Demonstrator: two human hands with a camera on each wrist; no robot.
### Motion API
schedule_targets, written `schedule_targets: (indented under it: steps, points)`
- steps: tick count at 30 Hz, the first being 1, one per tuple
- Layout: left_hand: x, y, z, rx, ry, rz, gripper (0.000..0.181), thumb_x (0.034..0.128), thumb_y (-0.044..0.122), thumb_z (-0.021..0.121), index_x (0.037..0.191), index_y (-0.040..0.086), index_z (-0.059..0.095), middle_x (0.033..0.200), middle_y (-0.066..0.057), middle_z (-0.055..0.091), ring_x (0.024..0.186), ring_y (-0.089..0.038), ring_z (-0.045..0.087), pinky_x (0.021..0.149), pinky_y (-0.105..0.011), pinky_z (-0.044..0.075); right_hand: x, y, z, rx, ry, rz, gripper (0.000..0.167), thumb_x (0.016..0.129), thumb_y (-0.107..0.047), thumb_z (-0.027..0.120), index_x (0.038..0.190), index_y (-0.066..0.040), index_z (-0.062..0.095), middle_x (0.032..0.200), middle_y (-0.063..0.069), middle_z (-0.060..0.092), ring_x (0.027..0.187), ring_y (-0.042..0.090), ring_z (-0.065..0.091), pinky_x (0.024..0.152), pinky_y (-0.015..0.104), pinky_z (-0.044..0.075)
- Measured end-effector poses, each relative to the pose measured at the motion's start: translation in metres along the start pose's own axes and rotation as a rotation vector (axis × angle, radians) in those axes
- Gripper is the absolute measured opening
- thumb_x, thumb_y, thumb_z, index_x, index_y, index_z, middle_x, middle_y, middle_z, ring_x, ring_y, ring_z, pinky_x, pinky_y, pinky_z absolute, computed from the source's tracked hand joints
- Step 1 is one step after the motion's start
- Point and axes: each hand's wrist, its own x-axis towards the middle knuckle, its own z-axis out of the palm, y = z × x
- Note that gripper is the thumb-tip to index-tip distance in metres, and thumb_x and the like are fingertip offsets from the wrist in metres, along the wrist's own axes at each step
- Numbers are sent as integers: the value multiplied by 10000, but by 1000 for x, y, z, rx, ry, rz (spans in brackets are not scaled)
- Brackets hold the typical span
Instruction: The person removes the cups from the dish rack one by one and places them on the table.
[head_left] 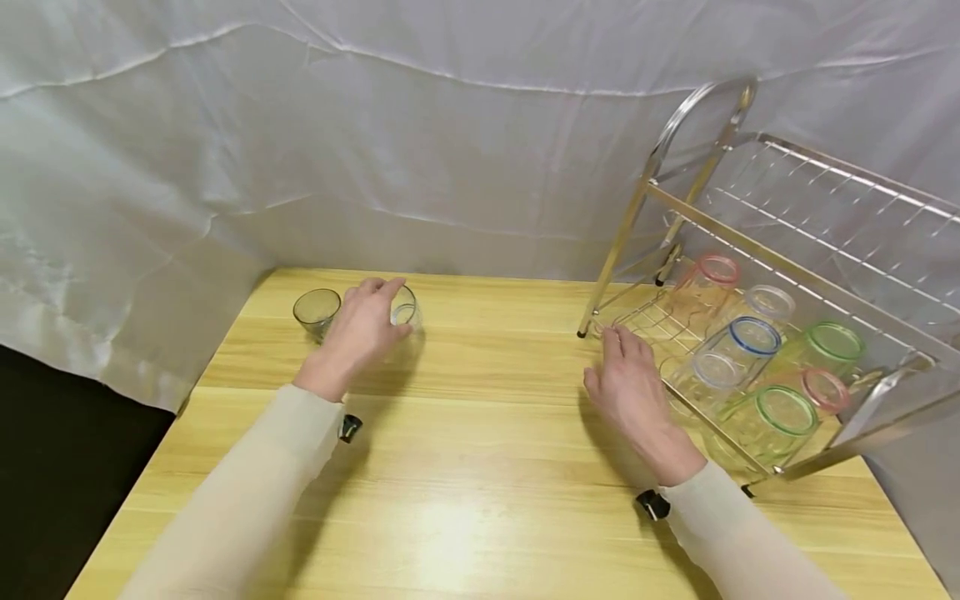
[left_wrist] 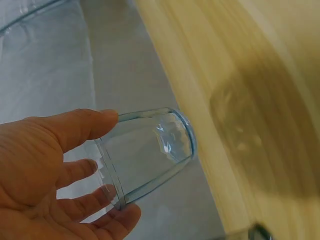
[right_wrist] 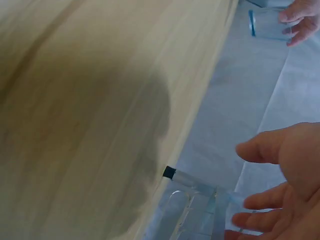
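My left hand (head_left: 360, 327) grips a clear drinking glass (head_left: 407, 312) near its rim, thumb on one side and fingers on the other. In the left wrist view, the glass (left_wrist: 150, 155) shows its thick base close to the wooden tabletop; whether it touches the wood, I cannot tell. Just left of that hand stands a dark-tinted glass (head_left: 317, 308), partly hidden by the hand. My right hand (head_left: 630, 387) is by the left front corner of a metal rack (head_left: 626, 242), holding nothing, its fingers (right_wrist: 267, 197) loosely bent.
The rack's lower tier bears several glasses with coloured rings on top, among them a red one (head_left: 705, 292), a blue one (head_left: 738, 354) and a green one (head_left: 787, 412). Its upper tier is a wire shelf (head_left: 832, 200). Grey cloth (head_left: 450, 167) hangs behind the table (head_left: 465, 467).
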Motion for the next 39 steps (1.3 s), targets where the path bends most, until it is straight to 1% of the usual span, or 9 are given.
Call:
schedule_targets:
  steps: [4,7,12,17,21,25,28,33,39]
  points:
    - [8,-12,-11,30,-49,-40,831,944,251,784,1639,83,361,1615,-286,389,1426,-520,398,1190,-647,385,-4,4,0,-65,4,-12,633,939,-180,712,1402,186,483,1381,412,531,1253,611,513,1109,672,437]
    - [13,-20,-16,53,-90,-56,845,946,259,778,1645,69,342,1610,-305,384,1428,-538,391,1196,-660,371,-5,7,1,-86,1,-10,634,939,-188,727,1380,197,484,1350,422,546,1218,613,530,1079,670,455]
    - [22,-30,-19,77,-149,-47,821,960,261,745,1636,29,341,1597,-333,394,1435,-589,372,1196,-689,348,-6,9,3,-109,-7,-14,669,949,-197,723,1400,223,463,1351,434,542,1226,606,529,1099,653,440]
    - [30,-36,-21,89,-214,-47,807,974,296,711,1640,31,338,1613,-324,387,1476,-586,332,1194,-716,327,-6,10,5,-101,-23,-3,689,958,-197,716,1417,238,441,1371,446,522,1249,611,514,1108,667,429]
    - [33,-36,-24,111,-266,-52,824,958,303,698,1642,28,332,1628,-320,365,1497,-569,310,1197,-720,320,-6,10,7,-98,-29,1,694,960,-197,714,1423,238,435,1381,448,513,1251,612,515,1100,676,434]
    - [36,-35,-25,114,-305,-63,828,964,303,690,1651,38,313,1659,-302,330,1542,-536,252,1222,-723,274,-6,11,8,-101,-13,-4,689,949,-189,723,1417,234,446,1377,445,520,1242,606,524,1095,671,439]
    - [38,-35,-25,115,-318,-68,819,971,300,691,1650,40,315,1671,-297,316,1560,-526,221,1230,-725,253,-7,11,8,-107,-2,-10,685,939,-180,730,1409,235,454,1368,445,527,1231,604,532,1090,667,444]
    - [37,-33,-26,120,-344,-85,813,974,301,695,1651,52,320,1683,-300,282,1569,-518,206,1215,-749,253,-7,10,8,-105,-7,-3,682,938,-171,723,1415,231,448,1370,441,527,1232,598,534,1092,665,444]
    - [38,-31,-25,120,-356,-88,808,979,305,686,1652,53,317,1686,-297,274,1565,-510,226,1210,-746,268,-8,11,10,-100,4,-4,679,934,-165,723,1418,226,450,1367,436,530,1229,591,534,1090,665,444]
